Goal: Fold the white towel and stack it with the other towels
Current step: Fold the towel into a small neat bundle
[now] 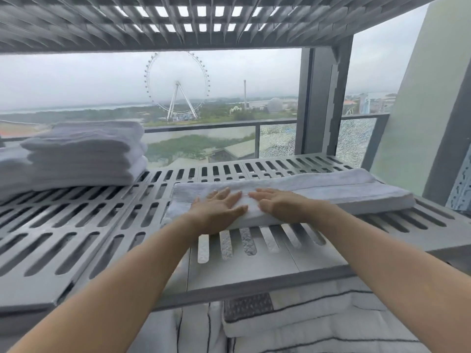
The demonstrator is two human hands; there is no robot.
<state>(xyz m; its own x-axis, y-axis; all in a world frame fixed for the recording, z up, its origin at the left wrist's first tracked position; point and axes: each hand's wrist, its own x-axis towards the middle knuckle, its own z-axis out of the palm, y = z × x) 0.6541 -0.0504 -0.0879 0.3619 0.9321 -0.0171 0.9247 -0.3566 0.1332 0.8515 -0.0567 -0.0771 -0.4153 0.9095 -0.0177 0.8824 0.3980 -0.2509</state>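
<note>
A white towel (331,192) lies folded into a long strip on the slotted grey shelf (76,225), stretching from the middle to the right. My left hand (216,210) lies flat on the strip's left end, fingers spread. My right hand (280,202) lies flat beside it, fingers straight and pointing left, the fingertips of both hands almost meeting. A stack of folded white towels (84,154) stands at the back left of the same shelf, well apart from both hands.
Another slotted shelf (178,24) hangs close overhead. A grey upright post (323,103) stands behind the towel's right half. Striped white linens (305,322) lie on the level below. Behind the shelf is a window with a balcony rail.
</note>
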